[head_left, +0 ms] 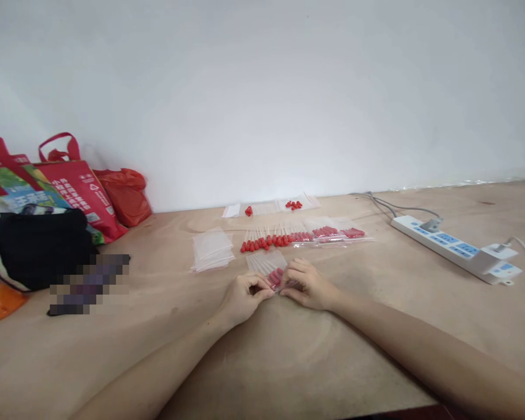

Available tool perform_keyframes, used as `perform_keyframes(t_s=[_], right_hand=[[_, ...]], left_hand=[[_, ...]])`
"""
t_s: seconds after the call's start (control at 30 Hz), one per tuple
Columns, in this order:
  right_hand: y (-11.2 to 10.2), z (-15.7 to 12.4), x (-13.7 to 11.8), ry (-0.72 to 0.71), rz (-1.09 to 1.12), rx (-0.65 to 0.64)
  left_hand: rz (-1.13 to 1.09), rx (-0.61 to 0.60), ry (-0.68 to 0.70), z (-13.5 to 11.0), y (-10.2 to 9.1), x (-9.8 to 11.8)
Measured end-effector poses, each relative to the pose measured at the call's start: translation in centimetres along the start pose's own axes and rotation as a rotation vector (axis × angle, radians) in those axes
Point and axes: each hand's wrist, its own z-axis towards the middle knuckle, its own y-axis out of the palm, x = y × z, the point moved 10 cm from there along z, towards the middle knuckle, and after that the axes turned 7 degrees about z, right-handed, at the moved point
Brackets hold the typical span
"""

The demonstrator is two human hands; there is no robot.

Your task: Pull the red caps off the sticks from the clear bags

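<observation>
Between my hands lies a clear plastic bag with several red-tipped sticks inside, their red ends toward me. My left hand pinches the bag's near edge from the left. My right hand pinches the same edge from the right, its fingers partly covering the red tips. Just beyond the bag, a row of loose red-tipped sticks lies on the wooden table. Filled clear bags with red ends overlap to the right of that row. A stack of flat clear bags sits left of the bag I hold.
Farther back are more bagged red pieces near the wall. A white power strip with plugs and grey cables lies at right. Red shopping bags, a red plastic bag and black cloth crowd the left, near a blurred dark object.
</observation>
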Motion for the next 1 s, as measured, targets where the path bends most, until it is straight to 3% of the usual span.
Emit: perform_keyframes(t_s=[0.33,0.67,0.8,1.0], right_hand=[[-0.4,-0.1,-0.6,-0.060,-0.108,0.057],[-1.3,0.0,-4.0,-0.298,-0.294,0.230],[-1.5,0.0,-4.2,-0.322,-0.304,0.250],[-0.9,0.3,-4.4,-0.302,-0.255,0.212]], left_hand=[[-0.029,0.029,-0.059,0.0,-0.4,-0.8],[0.182,0.109,0.150,-0.2,-0.5,3.0],[0.208,0.138,0.232,-0.3,-0.4,3.8],[0.244,0.141,0.239,-0.5,-0.3,3.7]])
